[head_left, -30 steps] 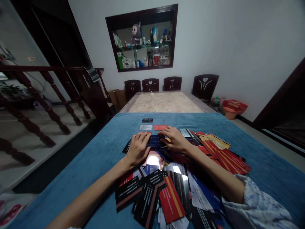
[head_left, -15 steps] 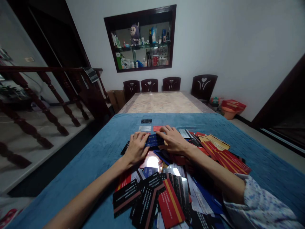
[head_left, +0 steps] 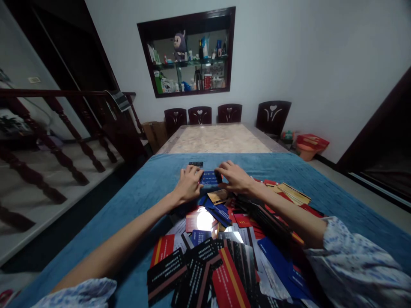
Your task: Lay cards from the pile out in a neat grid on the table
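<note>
A dark blue card with pale print is held level between my two hands, beyond the heap of cards. My left hand pinches its left edge, and my right hand grips the right edge. Just past my left fingers lies a black card on the blue cloth. Below my hands spreads a loose heap of cards, among them black ones, a red one with a yellow stripe, a gold one and blue ones. My forearms hide part of the heap.
A blue cloth covers the near part of the table; its far part is bare stone-patterned top. Gold cards lie at the heap's right. Dark chairs stand behind the table, and a wooden railing runs along the left.
Both hands have moved forward, away from me, with the blue card. They now cover the silver and red cards that lay there. More of the heap shows below them.
</note>
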### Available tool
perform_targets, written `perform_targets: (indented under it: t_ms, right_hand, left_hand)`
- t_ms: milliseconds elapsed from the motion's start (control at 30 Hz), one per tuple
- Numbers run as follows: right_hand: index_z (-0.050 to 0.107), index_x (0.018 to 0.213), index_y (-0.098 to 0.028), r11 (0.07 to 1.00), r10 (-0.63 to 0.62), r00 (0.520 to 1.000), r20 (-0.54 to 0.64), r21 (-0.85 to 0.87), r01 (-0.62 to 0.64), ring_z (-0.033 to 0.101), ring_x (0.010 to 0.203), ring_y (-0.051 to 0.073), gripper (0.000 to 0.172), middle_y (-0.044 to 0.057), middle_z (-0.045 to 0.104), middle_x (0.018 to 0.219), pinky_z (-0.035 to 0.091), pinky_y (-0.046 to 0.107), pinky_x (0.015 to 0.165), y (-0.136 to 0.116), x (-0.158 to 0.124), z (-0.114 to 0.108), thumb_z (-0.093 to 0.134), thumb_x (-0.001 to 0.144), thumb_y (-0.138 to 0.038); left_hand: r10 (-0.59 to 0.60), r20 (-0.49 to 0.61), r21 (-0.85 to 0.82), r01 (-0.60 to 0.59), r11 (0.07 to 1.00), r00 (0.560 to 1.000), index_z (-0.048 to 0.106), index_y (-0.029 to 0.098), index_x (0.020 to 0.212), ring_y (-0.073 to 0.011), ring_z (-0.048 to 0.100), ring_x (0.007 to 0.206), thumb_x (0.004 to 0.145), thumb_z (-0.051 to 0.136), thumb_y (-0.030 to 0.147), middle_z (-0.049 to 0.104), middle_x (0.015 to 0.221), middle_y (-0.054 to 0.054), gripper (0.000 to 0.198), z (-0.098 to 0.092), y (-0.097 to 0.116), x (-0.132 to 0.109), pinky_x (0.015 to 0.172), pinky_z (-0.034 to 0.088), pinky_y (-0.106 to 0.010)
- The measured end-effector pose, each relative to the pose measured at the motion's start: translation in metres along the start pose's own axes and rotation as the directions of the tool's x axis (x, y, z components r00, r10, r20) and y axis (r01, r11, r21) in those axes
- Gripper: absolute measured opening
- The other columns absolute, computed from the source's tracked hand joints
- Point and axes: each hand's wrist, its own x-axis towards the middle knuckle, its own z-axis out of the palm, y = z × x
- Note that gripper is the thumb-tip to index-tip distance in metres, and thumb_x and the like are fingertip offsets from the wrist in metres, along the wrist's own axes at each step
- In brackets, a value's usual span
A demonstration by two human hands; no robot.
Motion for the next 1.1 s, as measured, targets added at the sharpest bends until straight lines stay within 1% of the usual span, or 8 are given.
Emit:
perform_targets:
  t_ms: [167,333,400,500,600,733,900,1100]
  right_hand:
    - [0.060,0.122,-0.018,0.999,0.037,0.999,0.017,-0.013,-0.036,0.047,0.109,0.028,0.047,0.013,0.057,0.120,0.043,0.034,0.079,0.016,0.016,0.005,0.072,0.080,-0.036]
    - [0.062,0.118,-0.016,0.998,0.064,0.994,0.086,0.004,-0.065,0.049,0.109,0.028,0.039,0.014,0.057,0.119,0.044,0.034,0.082,0.029,0.029,0.005,0.068,0.084,-0.035]
    - [0.063,0.118,-0.015,0.996,0.083,0.992,0.098,0.007,-0.084,0.049,0.109,0.028,0.039,0.014,0.057,0.119,0.044,0.034,0.084,0.035,0.035,0.006,0.068,0.084,-0.033]
    - [0.062,0.121,-0.015,0.995,0.102,0.991,0.092,0.013,-0.103,0.050,0.110,0.027,0.042,0.014,0.057,0.118,0.044,0.034,0.086,0.046,0.043,0.013,0.069,0.083,-0.030]
    - [0.063,0.120,-0.016,0.993,0.110,0.991,0.083,0.025,-0.112,0.051,0.110,0.027,0.041,0.013,0.058,0.115,0.045,0.034,0.087,0.057,0.050,0.023,0.069,0.083,-0.029]
    - [0.065,0.119,-0.018,0.992,0.110,0.990,0.086,0.047,-0.114,0.053,0.108,0.025,0.038,0.012,0.060,0.114,0.044,0.034,0.089,0.069,0.058,0.038,0.069,0.083,-0.028]
    - [0.064,0.127,-0.019,0.986,0.132,0.986,0.102,0.090,-0.141,0.055,0.112,0.026,0.044,0.012,0.061,0.121,0.043,0.033,0.094,0.079,0.069,0.055,0.067,0.083,-0.028]
    - [0.064,0.129,-0.020,0.979,0.154,0.978,0.140,0.115,-0.171,0.056,0.117,0.025,0.046,0.012,0.063,0.123,0.040,0.032,0.098,0.088,0.081,0.069,0.065,0.084,-0.029]
  left_hand:
    - [-0.022,0.052,-0.019,0.023,1.000,0.998,0.054,0.021,0.130,-0.0310,0.040,0.123,0.081,0.060,0.019,0.054,0.134,-0.012,0.050,0.006,-0.008,0.025,0.099,0.038,-0.051]
    - [-0.025,0.096,-0.041,0.029,0.999,0.995,0.058,0.023,0.129,-0.0305,0.040,0.122,0.083,0.061,0.022,0.054,0.133,-0.011,0.046,0.017,-0.020,0.052,0.098,0.038,-0.050]
    - [-0.027,0.115,-0.047,0.033,0.998,0.993,0.059,0.024,0.128,-0.0309,0.040,0.122,0.082,0.062,0.021,0.055,0.133,-0.010,0.046,0.022,-0.024,0.064,0.097,0.039,-0.050]
    - [-0.050,0.132,-0.055,0.058,0.997,0.990,0.060,0.026,0.128,-0.0313,0.040,0.122,0.080,0.061,0.018,0.056,0.132,-0.010,0.048,0.029,-0.030,0.081,0.097,0.038,-0.051]
    - [-0.074,0.162,-0.064,0.085,0.994,0.984,0.059,0.025,0.130,-0.0320,0.039,0.124,0.080,0.064,0.022,0.056,0.134,-0.010,0.050,0.036,-0.036,0.095,0.097,0.037,-0.051]
    - [-0.079,0.207,-0.065,0.094,0.993,0.975,0.059,0.023,0.130,-0.0324,0.038,0.125,0.079,0.065,0.026,0.056,0.135,-0.009,0.052,0.044,-0.043,0.108,0.098,0.036,-0.049]
    - [-0.104,0.253,-0.069,0.125,0.990,0.962,0.059,0.022,0.131,-0.0334,0.038,0.127,0.078,0.064,0.027,0.056,0.136,-0.009,0.053,0.055,-0.051,0.121,0.100,0.036,-0.050]
    - [-0.161,0.289,-0.070,0.189,0.980,0.944,0.063,0.024,0.123,-0.0329,0.038,0.128,0.076,0.062,0.027,0.059,0.133,-0.007,0.047,0.064,-0.055,0.131,0.102,0.035,-0.048]
